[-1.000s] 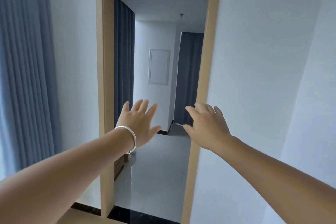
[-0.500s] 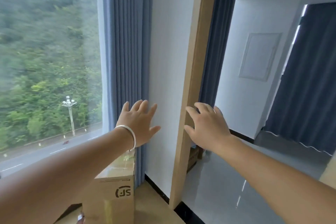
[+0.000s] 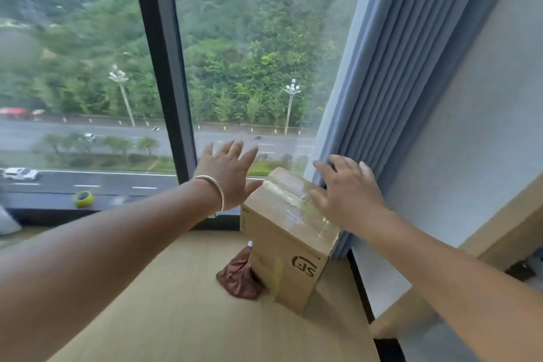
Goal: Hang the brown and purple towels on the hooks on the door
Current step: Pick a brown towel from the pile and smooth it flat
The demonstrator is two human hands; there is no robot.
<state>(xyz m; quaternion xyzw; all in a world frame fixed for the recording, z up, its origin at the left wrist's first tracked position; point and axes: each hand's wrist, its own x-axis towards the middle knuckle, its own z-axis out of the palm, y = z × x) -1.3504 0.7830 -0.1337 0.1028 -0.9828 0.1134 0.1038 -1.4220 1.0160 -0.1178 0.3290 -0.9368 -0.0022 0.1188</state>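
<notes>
head view: left hand (image 3: 227, 176) and right hand (image 3: 349, 194) spread, empty; brown towel (image 3: 238, 276) on floor by box (image 3: 282, 247), nothing hung.

Big window (image 3: 88, 67) – blue curtain (image 3: 396, 67), pale wood floor (image 3: 176, 317)

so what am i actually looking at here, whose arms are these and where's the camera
The camera is worn on a person's head, looking forward and down, so the two bare arms are their own. The left hand, with a bangle on its wrist, and the right hand are both held out with spread fingers, holding nothing. Below them a taped cardboard box stands on a wooden surface by a big window, beside a blue curtain. A brown towel lies bunched against the box. A roll of tape sits on the sill.
</notes>
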